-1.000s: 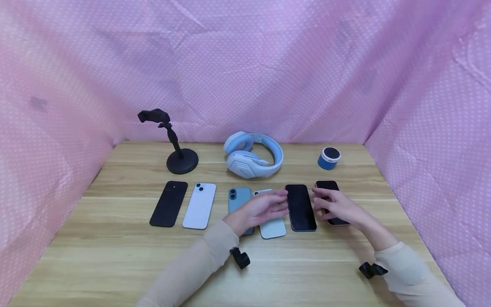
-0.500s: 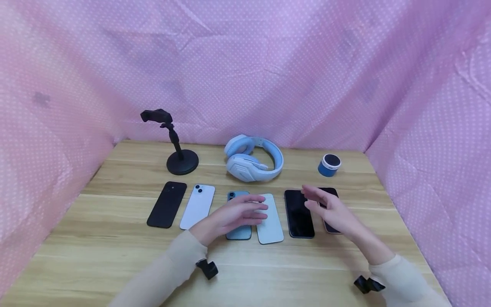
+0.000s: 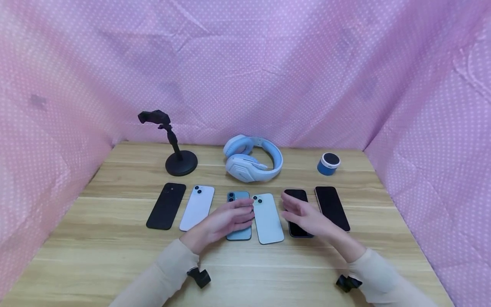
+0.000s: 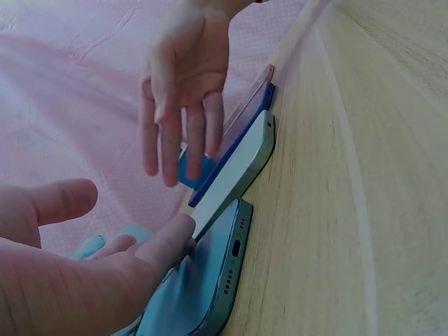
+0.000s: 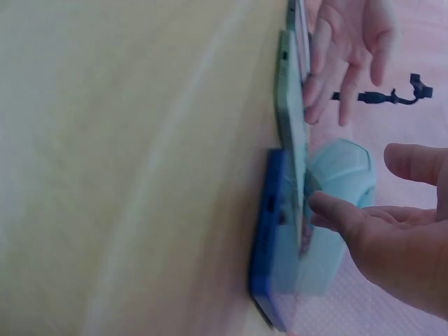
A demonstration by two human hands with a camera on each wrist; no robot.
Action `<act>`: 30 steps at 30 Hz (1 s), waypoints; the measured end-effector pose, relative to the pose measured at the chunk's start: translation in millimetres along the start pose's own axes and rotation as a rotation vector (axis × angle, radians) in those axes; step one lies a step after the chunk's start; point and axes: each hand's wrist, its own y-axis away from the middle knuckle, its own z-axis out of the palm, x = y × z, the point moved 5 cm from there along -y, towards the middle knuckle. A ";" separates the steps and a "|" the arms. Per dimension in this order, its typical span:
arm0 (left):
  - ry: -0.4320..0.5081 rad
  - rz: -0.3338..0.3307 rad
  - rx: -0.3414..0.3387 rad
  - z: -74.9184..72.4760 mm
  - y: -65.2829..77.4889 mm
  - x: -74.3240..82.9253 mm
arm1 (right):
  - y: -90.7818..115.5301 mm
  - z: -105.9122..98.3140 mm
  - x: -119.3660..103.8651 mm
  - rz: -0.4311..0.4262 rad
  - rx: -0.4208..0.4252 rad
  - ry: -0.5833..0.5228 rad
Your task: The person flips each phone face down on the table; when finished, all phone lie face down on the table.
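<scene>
A row of several phones lies on the wooden table. My left hand [image 3: 228, 221] hovers over the teal phone [image 3: 240, 235], fingers extended toward the pale green phone [image 3: 270, 224]. In the left wrist view its fingertips are close over the back of the teal phone [image 4: 199, 273]. My right hand [image 3: 307, 216], fingers extended and thumb apart, is above a phone with a dark screen [image 3: 300, 231]; its blue edge [image 5: 269, 217] shows in the right wrist view. Both palms face each other across the pale green phone, and neither hand grips anything.
A black phone [image 3: 166, 206] and a white phone [image 3: 197, 208] lie at left, another dark-screened phone [image 3: 332, 208] at right. Behind stand a black phone stand [image 3: 181, 163], white-and-blue headphones [image 3: 249, 167] and a small blue speaker [image 3: 328, 164]. Pink dotted cloth [image 3: 245, 76] surrounds the table [image 3: 268, 277].
Both hands have moved left: my left from over the pale green phone to the teal one, my right from the rightmost phone to the one beside it. The phones stay in place.
</scene>
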 end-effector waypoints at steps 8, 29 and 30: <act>0.009 -0.016 -0.007 1.2 0.3 0.1 | -3.2 15.2 6.6 0.039 -0.071 -0.028; -0.002 -0.052 -0.041 -3.4 -2.5 3.9 | -3.9 21.9 4.9 0.084 -0.140 -0.090; -0.003 -0.052 -0.038 -4.3 -2.4 4.1 | -3.7 22.3 5.0 0.096 -0.145 -0.102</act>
